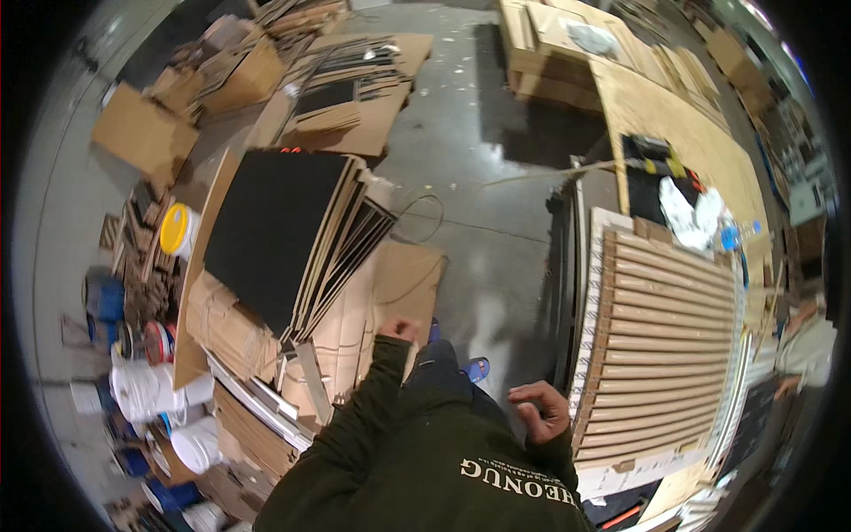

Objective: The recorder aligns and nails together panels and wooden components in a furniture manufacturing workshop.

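Observation:
My left hand [399, 329] hangs in front of my body with its fingers curled in, and nothing shows in it. It is nearest to the brown cardboard [409, 282] on the left, beside a leaning stack of black panels [275, 226]. On the other side, my right hand [541, 410] is held up near my waist, thumb and fingers apart with nothing between them. Close to it, on the right, lies a row of brown slats or tubes [669, 341] set side by side in a white-edged frame. Neither hand visibly touches these things.
White buckets [142, 388] and a yellow-lidded bucket [179, 229] stand at the left. A plywood-topped table [700, 133] on the right bears tools, white plastic and a water bottle [732, 238]. Cut strips lie on cardboard [390, 124] ahead. Another person [805, 341] is at the far right.

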`<state>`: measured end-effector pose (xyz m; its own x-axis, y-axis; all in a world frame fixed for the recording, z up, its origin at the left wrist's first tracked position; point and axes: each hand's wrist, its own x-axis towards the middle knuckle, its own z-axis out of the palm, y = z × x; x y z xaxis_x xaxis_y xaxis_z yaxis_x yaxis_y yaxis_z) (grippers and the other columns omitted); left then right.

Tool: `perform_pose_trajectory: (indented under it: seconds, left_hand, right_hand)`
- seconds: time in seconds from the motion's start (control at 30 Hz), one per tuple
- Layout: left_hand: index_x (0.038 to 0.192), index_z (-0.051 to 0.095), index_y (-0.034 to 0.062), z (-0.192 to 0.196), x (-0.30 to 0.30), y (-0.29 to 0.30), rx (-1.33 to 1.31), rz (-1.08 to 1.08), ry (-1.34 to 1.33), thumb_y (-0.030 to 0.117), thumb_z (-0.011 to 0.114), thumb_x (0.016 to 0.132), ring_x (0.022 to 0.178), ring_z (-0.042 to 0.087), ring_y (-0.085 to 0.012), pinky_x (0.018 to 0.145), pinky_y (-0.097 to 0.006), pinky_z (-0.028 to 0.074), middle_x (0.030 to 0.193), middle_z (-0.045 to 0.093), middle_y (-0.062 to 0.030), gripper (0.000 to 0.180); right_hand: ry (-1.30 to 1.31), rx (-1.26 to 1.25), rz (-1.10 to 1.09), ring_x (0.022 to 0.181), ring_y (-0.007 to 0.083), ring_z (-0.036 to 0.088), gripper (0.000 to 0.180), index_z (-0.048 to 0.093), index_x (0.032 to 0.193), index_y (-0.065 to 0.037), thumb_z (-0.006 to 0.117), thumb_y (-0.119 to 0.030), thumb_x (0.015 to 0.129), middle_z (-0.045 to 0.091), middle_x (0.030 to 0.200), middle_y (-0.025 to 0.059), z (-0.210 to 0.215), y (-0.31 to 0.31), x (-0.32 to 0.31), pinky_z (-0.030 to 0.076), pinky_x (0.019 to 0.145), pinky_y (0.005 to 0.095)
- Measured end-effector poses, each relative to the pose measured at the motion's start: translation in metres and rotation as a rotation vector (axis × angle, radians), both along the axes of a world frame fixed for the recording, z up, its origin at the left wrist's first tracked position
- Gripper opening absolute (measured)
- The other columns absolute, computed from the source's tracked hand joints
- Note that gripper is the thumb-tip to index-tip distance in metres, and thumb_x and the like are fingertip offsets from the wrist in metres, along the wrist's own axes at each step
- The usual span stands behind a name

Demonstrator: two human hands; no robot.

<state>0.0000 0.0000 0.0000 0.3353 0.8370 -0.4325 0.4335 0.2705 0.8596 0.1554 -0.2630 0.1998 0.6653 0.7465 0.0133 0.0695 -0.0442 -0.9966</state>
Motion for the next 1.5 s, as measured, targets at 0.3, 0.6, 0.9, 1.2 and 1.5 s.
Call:
perform_pose_trajectory:
  seconds: [0.3,0.6,0.9,1.2,1.5]
  left_hand:
    - [0.089,0.061,0.0047,-0.239,-0.316,0.184,0.410,0.867,0.043,0.030,0.069,0.076,0.070,0.056,-0.0171,0.064,-0.029,0.046,0.080,0.062,-0.0072,0.029]
    - [0.111,0.052,-0.0038,-0.198,-0.210,0.196,0.052,1.278,-0.009,0.036,0.078,0.067,0.095,0.052,-0.0237,0.084,-0.034,0.041,0.107,0.057,-0.0140,0.065]
    - [0.114,0.053,0.0039,-0.204,-0.188,0.182,0.087,1.054,-0.809,0.025,0.062,0.083,0.093,0.052,-0.0143,0.078,-0.032,0.045,0.108,0.056,-0.0062,0.039]
    - [0.081,0.059,0.0111,-0.218,-0.079,0.036,-0.866,0.551,-0.411,0.074,0.046,0.071,0.052,0.048,-0.0261,0.047,-0.044,0.042,0.070,0.056,-0.0069,0.065]
    - [0.108,0.055,0.0102,-0.191,-0.141,0.006,-0.631,1.022,-0.545,0.075,0.042,0.072,0.076,0.056,-0.0312,0.065,-0.051,0.047,0.101,0.058,-0.0123,0.075]
  right_hand:
    - [0.003,-0.344,0.391,0.072,0.0161,0.061,0.012,0.063,0.088,-0.001,0.065,-0.009,0.078,0.064,0.079,0.0093,-0.006,0.093,-0.017,0.047,0.066,0.0277]
    - [-0.070,-0.948,0.401,0.071,0.0116,0.060,0.025,0.062,0.095,0.000,0.063,-0.022,0.084,0.065,0.081,0.0074,-0.058,0.131,0.001,0.048,0.065,0.0265]
    - [-0.053,-0.864,0.708,0.085,0.0124,0.058,0.024,0.061,0.099,-0.003,0.060,-0.022,0.086,0.064,0.090,0.0068,-0.125,0.294,-0.002,0.045,0.078,0.0284]
    - [0.780,-0.428,0.184,0.108,0.0260,0.049,0.054,0.041,0.125,0.001,0.058,-0.032,0.085,0.051,0.118,0.0165,-0.433,0.338,-0.116,0.048,0.078,0.0380]
    - [0.397,-0.787,0.520,0.096,0.0253,0.057,0.063,0.049,0.117,0.005,0.060,-0.045,0.081,0.060,0.102,0.0172,-0.236,0.358,-0.044,0.046,0.083,0.0357]
